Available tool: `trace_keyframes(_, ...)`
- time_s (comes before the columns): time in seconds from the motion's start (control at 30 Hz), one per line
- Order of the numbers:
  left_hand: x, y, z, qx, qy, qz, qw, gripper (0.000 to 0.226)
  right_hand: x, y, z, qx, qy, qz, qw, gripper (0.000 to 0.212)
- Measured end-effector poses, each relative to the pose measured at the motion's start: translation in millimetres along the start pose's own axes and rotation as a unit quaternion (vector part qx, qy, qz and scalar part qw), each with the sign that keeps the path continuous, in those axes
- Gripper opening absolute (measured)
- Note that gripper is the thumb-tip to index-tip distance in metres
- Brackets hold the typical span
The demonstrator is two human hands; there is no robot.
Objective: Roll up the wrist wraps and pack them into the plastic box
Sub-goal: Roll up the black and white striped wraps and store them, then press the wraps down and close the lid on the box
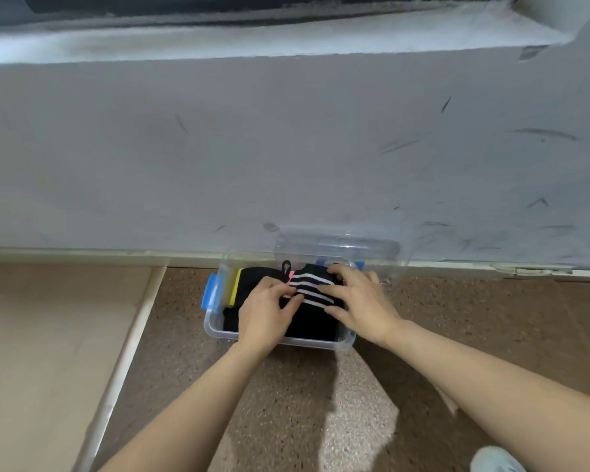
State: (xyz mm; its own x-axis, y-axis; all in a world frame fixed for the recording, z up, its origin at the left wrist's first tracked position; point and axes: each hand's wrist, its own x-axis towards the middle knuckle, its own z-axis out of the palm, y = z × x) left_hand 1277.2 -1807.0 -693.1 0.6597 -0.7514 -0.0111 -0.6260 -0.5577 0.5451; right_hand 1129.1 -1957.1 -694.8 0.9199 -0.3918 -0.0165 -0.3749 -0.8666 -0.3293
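Observation:
A clear plastic box (215, 327) with blue side clips stands on the floor against the wall. Inside lie rolled wrist wraps: a black one with white stripes (309, 284) on top, a black one with a yellow edge (249, 279) at the left, and more black fabric below. My left hand (264, 311) presses on the striped wrap's left end, fingers curled onto it. My right hand (358, 301) lies over its right side, fingers spread and bent around it. A black loop (285, 267) sticks up behind the wraps.
The box's clear lid (338, 245) leans against the grey wall behind it. The box sits on speckled brown floor (286, 403); a beige panel (48, 335) lies to the left. A pale shoe tip (496, 461) shows at the bottom right.

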Motion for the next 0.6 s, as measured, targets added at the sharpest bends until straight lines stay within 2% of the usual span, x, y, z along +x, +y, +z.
trace_keyframes(0.1, -5, -4, 3, 0.039, 0.025, 0.081, 0.996, 0.025, -7, 0, 12, -0.002, 0.005, -0.069, 0.998, 0.048)
trace_keyframes(0.23, -8, -13, 7, 0.094, -0.010, 0.150, 0.984, 0.032, -9, 3, 15, -0.051, -0.069, -0.074, 0.994, 0.052)
trace_keyframes(0.47, -7, -3, 21, 0.177, -0.131, 0.136, 0.966, 0.048, 9, 0, 3, -0.147, -0.187, -0.046, 0.970, 0.049)
trace_keyframes(0.6, 3, -2, 21, 0.243, -0.164, 0.148, 0.944, 0.052, 16, -4, -2, -0.170, -0.224, -0.036, 0.959, 0.051)
